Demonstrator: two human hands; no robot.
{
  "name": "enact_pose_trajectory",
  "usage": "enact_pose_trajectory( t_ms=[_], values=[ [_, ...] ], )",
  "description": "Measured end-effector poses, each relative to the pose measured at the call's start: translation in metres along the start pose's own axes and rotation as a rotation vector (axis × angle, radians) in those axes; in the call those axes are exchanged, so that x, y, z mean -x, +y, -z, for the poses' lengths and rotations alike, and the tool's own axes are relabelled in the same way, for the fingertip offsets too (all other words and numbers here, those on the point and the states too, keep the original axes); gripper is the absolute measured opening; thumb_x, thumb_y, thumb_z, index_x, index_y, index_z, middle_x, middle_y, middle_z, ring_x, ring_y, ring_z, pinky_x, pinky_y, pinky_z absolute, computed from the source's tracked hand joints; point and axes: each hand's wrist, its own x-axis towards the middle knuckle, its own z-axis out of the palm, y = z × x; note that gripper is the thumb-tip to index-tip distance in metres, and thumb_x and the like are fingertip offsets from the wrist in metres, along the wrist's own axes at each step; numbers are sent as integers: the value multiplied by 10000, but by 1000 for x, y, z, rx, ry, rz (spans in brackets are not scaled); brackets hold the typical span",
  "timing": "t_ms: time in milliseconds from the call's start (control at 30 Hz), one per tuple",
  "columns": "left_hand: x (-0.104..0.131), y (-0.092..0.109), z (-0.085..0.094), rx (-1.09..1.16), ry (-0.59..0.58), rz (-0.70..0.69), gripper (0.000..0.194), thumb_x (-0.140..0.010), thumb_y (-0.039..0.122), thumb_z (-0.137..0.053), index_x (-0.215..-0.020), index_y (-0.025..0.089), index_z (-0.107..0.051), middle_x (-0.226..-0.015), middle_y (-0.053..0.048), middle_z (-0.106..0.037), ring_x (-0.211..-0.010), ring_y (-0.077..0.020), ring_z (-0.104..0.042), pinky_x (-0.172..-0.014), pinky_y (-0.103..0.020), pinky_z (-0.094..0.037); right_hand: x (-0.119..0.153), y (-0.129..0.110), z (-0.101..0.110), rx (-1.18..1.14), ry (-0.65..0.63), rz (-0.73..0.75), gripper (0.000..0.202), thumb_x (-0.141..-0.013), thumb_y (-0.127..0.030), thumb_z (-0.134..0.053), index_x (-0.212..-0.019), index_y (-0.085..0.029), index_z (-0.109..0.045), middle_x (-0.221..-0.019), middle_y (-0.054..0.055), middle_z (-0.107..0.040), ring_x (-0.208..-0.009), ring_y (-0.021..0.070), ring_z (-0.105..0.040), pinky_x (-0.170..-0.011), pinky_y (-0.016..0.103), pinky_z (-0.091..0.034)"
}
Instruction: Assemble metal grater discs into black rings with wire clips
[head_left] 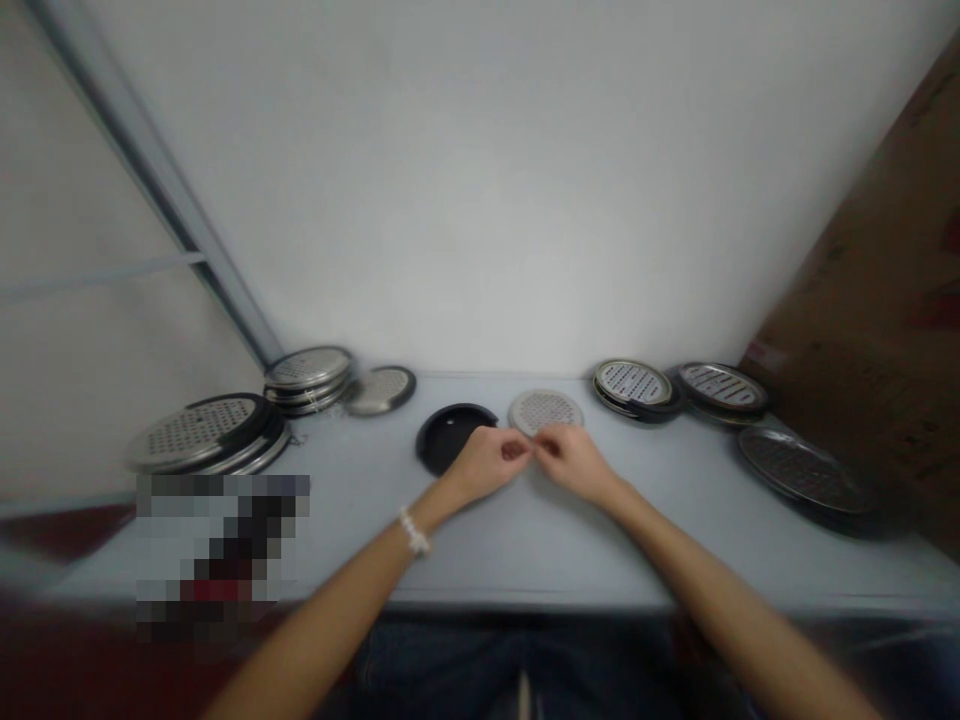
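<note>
My left hand (491, 462) and my right hand (571, 462) meet over the middle of the table, fingertips pinched together and nearly touching. Whatever lies between the fingers, if anything, is too small to make out. Partly behind my left hand is a round black shallow dish (442, 438) with a raised rim. A round, light-coloured perforated grater disc (546, 410) lies just beyond my right hand, its near edge covered by the fingers. A white bracelet circles my left wrist.
Stacked round graters with black rims (206, 430) stand at the left, with another stack (310, 368) and a single one (382, 388) behind. More graters (636, 385) line the right side, including a dark one (806, 470). A brown cardboard box (877, 300) borders the right; a white wall rises behind.
</note>
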Motion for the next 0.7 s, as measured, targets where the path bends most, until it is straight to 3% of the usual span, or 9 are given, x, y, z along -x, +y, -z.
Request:
enact_pose_trajectory(
  t_ms=[700],
  values=[
    [-1,-2,-2,-20,33,34,160,-786,189,-624,-805,128,-771,-743,-60,-748,-690,-158,-666,-657,-224,-481,4,-1,-6,58,22,49,191,-851,-103,-537,-693,-165,-622,-708,42,-614,-666,155,-523,-640,267,-326]
  ],
)
